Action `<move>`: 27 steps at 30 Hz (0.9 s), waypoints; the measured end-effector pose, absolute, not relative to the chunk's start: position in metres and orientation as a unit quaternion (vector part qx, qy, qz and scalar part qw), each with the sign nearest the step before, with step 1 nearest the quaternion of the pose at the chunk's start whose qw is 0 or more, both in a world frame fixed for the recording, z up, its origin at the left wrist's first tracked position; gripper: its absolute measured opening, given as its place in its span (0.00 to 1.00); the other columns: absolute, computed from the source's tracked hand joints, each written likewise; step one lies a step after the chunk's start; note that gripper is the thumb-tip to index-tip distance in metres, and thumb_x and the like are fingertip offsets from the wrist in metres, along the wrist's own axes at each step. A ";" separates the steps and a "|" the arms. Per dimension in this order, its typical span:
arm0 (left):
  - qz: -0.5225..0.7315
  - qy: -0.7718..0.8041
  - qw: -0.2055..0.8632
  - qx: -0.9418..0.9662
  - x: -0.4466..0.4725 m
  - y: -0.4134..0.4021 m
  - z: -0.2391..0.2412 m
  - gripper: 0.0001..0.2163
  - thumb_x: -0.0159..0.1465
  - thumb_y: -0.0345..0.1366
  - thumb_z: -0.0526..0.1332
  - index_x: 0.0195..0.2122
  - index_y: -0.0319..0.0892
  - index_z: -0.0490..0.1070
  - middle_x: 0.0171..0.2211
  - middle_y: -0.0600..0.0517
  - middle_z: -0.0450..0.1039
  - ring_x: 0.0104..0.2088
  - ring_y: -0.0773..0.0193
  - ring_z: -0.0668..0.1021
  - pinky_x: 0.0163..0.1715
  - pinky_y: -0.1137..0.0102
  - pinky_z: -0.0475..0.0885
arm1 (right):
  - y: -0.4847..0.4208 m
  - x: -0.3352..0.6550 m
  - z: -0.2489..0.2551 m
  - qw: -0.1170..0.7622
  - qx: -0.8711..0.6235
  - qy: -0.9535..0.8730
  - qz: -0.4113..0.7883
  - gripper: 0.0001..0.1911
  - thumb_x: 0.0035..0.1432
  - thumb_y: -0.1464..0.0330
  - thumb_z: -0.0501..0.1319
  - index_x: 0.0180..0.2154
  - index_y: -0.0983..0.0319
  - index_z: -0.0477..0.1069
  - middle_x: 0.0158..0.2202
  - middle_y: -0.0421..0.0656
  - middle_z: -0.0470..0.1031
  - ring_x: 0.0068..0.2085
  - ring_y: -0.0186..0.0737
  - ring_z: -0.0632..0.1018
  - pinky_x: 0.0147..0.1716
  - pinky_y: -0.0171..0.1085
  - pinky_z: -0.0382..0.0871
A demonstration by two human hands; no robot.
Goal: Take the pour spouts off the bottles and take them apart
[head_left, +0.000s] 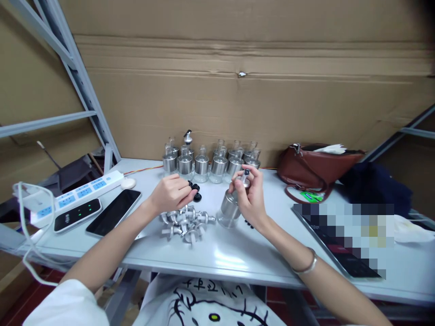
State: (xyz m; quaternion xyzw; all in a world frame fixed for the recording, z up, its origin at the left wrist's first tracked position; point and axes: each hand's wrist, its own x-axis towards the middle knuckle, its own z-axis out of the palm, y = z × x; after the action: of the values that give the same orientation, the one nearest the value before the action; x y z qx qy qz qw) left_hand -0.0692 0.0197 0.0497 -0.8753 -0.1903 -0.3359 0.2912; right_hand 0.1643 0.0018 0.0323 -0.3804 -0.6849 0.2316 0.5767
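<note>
My right hand is wrapped around the neck of a glass bottle with a brushed-metal sleeve, which leans slightly on the table. A metal pourer spout with a black tip pokes up between its thumb and fingers. With curled fingers, my left hand is over the table beside several small black caps; anything inside its grip is hidden. Just below it lies a pile of silvery pourer spouts. Several small black pieces lie partly behind my right wrist.
Rows of sleeved glass bottles stand at the back, one topped by a spout. To the left are a power strip, a phone and a black display device. A brown bag and a tablet-like device lie right.
</note>
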 end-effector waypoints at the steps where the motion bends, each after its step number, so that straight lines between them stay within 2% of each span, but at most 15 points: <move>1: -0.330 -0.194 0.295 -0.875 -0.069 0.019 0.050 0.19 0.66 0.31 0.51 0.16 0.42 0.57 0.14 0.56 0.59 0.17 0.69 0.60 0.22 0.69 0.57 | 0.000 0.164 0.032 0.576 -0.377 -0.685 0.238 0.18 0.63 0.57 0.50 0.51 0.53 0.48 0.38 0.43 0.64 0.28 0.38 0.72 0.32 0.43 0.71; 7: -0.332 -0.173 0.309 -0.874 -0.068 0.018 0.050 0.18 0.65 0.30 0.52 0.16 0.42 0.57 0.14 0.56 0.60 0.17 0.69 0.60 0.22 0.70 0.57 | -0.006 0.167 0.029 0.585 -0.350 -0.682 0.265 0.19 0.62 0.60 0.54 0.52 0.54 0.52 0.42 0.44 0.65 0.31 0.38 0.75 0.34 0.42 0.72; 10: -0.347 -0.156 0.311 -0.871 -0.066 0.017 0.050 0.18 0.65 0.30 0.52 0.17 0.42 0.57 0.14 0.57 0.59 0.17 0.68 0.59 0.21 0.70 0.57 | -0.005 0.166 0.024 0.598 -0.334 -0.691 0.231 0.18 0.63 0.63 0.52 0.54 0.54 0.54 0.40 0.42 0.66 0.31 0.36 0.74 0.35 0.41 0.71; 15: -0.349 -0.146 0.312 -0.872 -0.065 0.016 0.049 0.18 0.65 0.30 0.53 0.17 0.42 0.58 0.15 0.57 0.59 0.17 0.69 0.59 0.22 0.71 0.57 | -0.008 0.160 0.015 0.630 -0.267 -0.695 0.220 0.16 0.66 0.64 0.49 0.55 0.51 0.55 0.40 0.40 0.64 0.28 0.31 0.72 0.31 0.38 0.70; 23: -0.342 -0.143 0.305 -0.877 -0.061 0.014 0.048 0.17 0.65 0.29 0.52 0.17 0.42 0.58 0.15 0.57 0.60 0.17 0.68 0.60 0.22 0.71 0.58 | -0.011 0.160 0.014 0.646 -0.236 -0.672 0.273 0.14 0.66 0.62 0.49 0.53 0.50 0.56 0.40 0.39 0.62 0.27 0.30 0.73 0.29 0.37 0.71; 27: -0.339 -0.144 0.288 -0.884 -0.055 0.007 0.046 0.17 0.67 0.34 0.51 0.18 0.42 0.60 0.16 0.55 0.62 0.18 0.67 0.62 0.22 0.71 0.59 | -0.011 0.162 0.013 0.634 -0.235 -0.688 0.262 0.15 0.66 0.61 0.49 0.54 0.51 0.55 0.40 0.40 0.63 0.27 0.30 0.74 0.29 0.37 0.71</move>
State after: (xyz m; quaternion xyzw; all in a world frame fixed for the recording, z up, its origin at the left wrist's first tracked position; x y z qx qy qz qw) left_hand -0.0546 0.0067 0.0463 -0.8837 -0.1444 -0.3394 0.2882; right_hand 0.1622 -0.0112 0.0128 -0.2349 -0.6884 0.2619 0.6343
